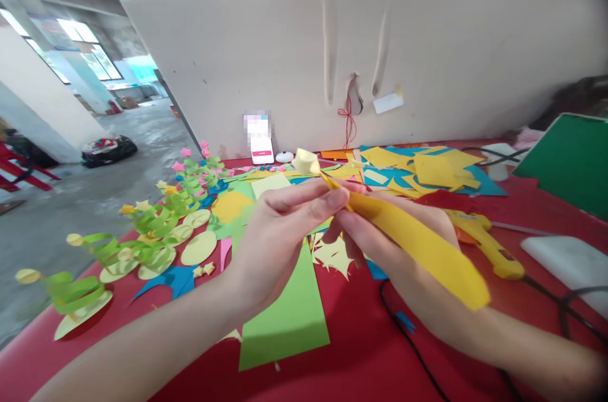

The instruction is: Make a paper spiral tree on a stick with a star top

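Both my hands are raised over the red table, their fingertips meeting on a strip of yellow paper (pixel 422 250). My left hand (pixel 273 237) pinches its narrow, folded or rolled end between thumb and fingers. Close beside it, my right hand (pixel 365 234) grips the same strip, whose wide tail hangs over the right wrist. A small pale-yellow folded paper piece (pixel 306 163) sits at the narrow tip; how it is joined there I cannot make out. Beneath the hands lie a light green sheet (pixel 285 332) and a jagged pale-yellow paper scrap (pixel 335 256).
A yellow glue gun (pixel 496 250) with a black cord lies right. Yellow paper pieces (pixel 437 171) cover blue sheets behind. Green curled-paper crafts (pixel 114 250) on pale bases line the left edge. A lit phone (pixel 260 139) leans against the white panel (pixel 266 47).
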Demonstrator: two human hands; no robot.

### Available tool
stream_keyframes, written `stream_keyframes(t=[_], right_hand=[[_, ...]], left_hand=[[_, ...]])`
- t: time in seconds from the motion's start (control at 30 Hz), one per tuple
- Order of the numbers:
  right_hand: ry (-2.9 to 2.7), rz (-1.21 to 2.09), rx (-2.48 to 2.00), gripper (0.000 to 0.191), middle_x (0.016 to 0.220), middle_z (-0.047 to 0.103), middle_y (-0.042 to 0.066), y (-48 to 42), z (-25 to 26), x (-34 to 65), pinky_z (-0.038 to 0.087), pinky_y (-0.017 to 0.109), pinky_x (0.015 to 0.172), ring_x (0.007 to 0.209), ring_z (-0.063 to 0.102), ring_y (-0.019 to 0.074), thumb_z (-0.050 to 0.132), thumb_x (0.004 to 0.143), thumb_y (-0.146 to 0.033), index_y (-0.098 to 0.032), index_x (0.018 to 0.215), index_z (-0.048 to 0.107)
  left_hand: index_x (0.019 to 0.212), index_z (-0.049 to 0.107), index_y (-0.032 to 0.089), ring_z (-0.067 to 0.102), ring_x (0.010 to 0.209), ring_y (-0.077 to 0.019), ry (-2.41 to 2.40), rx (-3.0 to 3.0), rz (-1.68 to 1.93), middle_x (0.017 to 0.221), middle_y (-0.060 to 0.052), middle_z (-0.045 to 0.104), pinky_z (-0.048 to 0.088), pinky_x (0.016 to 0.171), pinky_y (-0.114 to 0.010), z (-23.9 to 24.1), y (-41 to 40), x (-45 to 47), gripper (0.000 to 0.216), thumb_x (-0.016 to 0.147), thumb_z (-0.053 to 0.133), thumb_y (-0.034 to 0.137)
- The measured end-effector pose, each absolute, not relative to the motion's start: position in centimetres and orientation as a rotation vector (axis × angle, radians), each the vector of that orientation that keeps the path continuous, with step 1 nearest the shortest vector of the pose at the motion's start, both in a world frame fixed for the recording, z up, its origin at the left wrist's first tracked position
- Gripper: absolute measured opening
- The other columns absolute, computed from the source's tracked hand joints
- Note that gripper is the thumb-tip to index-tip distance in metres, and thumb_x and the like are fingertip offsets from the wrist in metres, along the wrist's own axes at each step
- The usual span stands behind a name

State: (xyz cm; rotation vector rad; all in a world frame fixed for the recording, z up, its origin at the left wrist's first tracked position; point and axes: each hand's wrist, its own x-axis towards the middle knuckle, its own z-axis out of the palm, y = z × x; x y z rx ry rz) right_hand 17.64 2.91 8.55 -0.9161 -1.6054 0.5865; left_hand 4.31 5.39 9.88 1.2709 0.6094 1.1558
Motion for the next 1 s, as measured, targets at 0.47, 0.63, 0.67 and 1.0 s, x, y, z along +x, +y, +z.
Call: stream_keyframes(t=[0.47, 0.63, 0.67, 1.0], right_hand=[[-1.776, 0.109, -0.952, 0.024, 0.048, 0.049, -0.006, 3.1, 7.9, 17.2, 0.035, 0.015, 0.042, 0.040, 0.042, 0.0029, 0.053, 0.083, -0.018, -0.018, 0.059, 0.051], [-1.824, 0.090, -0.982, 0.019, 0.047, 0.048, -0.006, 2.8, 8.0, 17.4, 0.033, 0.014, 0.041, 0.041, 0.042, 0.0031, 0.054, 0.080, -0.016, -0.017, 0.061, 0.054], [-1.818, 0.092, -0.983, 0.020, 0.046, 0.046, -0.006, 2.7, 8.1, 17.4, 0.033, 0.013, 0.040, 0.040, 0.040, 0.0027, 0.056, 0.079, -0.015, -0.016, 0.059, 0.053], [-1.781, 0.171, -0.943, 0.009, 0.058, 0.059, -0.005, 2.6, 7.4, 17.7, 0.042, 0.014, 0.047, 0.048, 0.050, 0.0059, 0.058, 0.078, -0.016, -0.020, 0.070, 0.057]], left_hand=[[0.063, 0.069, 0.020, 0.048, 0.053, -0.0047, 0.559, 1.100, 1.209, 0.056, 0.005, 0.055, 0.038, 0.047, -0.015, 9.3, 5.5, 4.7, 0.006, 0.067, 0.072, 0.023], [0.061, 0.064, 0.017, 0.047, 0.051, -0.0043, 0.562, 1.117, 1.224, 0.058, 0.005, 0.055, 0.039, 0.047, -0.015, 9.5, 5.5, 4.6, 0.012, 0.067, 0.072, 0.022], [0.060, 0.062, 0.017, 0.048, 0.052, -0.0041, 0.567, 1.111, 1.229, 0.059, 0.005, 0.055, 0.040, 0.048, -0.015, 9.5, 5.5, 4.6, 0.014, 0.067, 0.072, 0.022], [0.059, 0.055, 0.018, 0.046, 0.050, -0.0036, 0.484, 1.105, 1.233, 0.059, 0.006, 0.051, 0.045, 0.060, -0.017, 9.5, 5.5, 4.7, 0.019, 0.073, 0.067, 0.016]])
